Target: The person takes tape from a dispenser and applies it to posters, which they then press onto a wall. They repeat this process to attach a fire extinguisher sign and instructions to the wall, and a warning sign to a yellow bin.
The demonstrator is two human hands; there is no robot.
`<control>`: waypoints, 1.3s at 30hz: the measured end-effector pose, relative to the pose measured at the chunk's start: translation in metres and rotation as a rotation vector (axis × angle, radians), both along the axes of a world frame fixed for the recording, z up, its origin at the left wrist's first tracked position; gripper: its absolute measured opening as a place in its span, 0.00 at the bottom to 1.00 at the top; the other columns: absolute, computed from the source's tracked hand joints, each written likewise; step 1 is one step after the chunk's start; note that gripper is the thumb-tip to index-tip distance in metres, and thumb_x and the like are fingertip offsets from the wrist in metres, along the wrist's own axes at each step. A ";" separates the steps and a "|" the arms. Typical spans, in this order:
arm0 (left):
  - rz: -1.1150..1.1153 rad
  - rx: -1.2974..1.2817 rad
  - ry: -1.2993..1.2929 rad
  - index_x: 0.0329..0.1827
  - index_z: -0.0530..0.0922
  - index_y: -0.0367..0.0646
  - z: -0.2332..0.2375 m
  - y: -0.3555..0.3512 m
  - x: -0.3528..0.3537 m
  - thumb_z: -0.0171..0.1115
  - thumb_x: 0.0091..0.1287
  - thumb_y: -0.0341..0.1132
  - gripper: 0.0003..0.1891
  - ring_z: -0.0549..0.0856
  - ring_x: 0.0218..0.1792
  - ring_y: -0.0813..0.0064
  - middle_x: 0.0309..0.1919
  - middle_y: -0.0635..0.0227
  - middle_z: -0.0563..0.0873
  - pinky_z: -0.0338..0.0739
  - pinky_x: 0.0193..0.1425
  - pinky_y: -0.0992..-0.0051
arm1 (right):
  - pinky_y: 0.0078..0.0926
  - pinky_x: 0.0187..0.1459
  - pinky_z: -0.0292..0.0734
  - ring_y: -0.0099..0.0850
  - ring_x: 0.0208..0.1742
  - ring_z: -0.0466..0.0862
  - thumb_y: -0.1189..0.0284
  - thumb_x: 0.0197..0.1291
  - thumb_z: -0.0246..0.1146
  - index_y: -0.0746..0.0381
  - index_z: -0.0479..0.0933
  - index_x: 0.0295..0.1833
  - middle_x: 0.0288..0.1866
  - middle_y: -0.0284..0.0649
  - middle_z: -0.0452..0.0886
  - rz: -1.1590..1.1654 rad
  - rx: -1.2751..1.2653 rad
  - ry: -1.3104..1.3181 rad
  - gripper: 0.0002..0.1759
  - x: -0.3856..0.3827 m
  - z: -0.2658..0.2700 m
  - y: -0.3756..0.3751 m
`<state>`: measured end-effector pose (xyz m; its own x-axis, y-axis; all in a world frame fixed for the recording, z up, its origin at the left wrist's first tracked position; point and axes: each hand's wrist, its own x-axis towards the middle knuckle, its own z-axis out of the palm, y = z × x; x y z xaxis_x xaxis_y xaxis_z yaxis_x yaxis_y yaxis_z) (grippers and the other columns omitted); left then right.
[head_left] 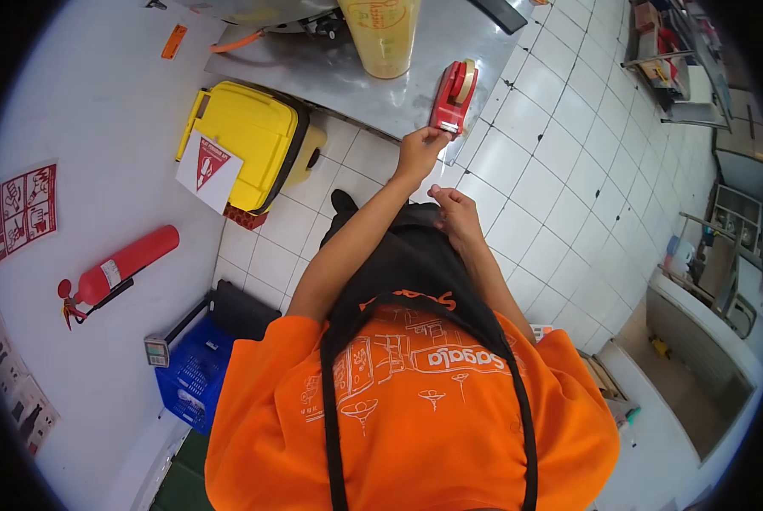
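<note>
A red tape dispenser (451,102) with a roll of pale tape stands near the corner of the metal table (330,81). My left hand (419,157) has its thumb and fingers closed at the dispenser's near, cutter end. Just below and to the right is my right hand (458,215), apart from the dispenser, its fingers curled in a pinch above my black apron (407,255). A faint pale sliver shows by those fingertips, too small to name for certain. Beyond the dispenser, a tall yellowish cup-like container (381,38) with printing stands on the table.
A yellow-lidded bin (249,145) with a warning sign (209,170) stands left of the table. On the left wall hangs a fire extinguisher (126,266); a blue basket (195,370) is below it. White floor tiles (560,170) extend right, towards shelves (675,68).
</note>
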<state>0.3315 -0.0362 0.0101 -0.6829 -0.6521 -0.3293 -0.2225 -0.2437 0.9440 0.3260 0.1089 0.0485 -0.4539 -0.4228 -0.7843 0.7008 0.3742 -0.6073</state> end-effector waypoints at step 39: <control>1.838 -0.950 0.309 0.40 0.86 0.47 0.205 -0.547 0.660 0.74 0.61 0.42 0.11 0.70 0.45 0.76 0.46 0.73 0.73 0.69 0.52 0.73 | 0.46 0.36 0.77 0.49 0.33 0.84 0.58 0.64 0.64 0.62 0.81 0.34 0.30 0.49 0.85 1.105 -0.952 1.334 0.17 0.531 0.188 -0.701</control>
<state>0.9912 -0.5832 0.2155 0.8459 -0.3422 0.4091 -0.1909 0.5218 0.8314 0.8574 -0.5926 0.2365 0.2490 -0.8890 0.3842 -0.5607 -0.4558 -0.6913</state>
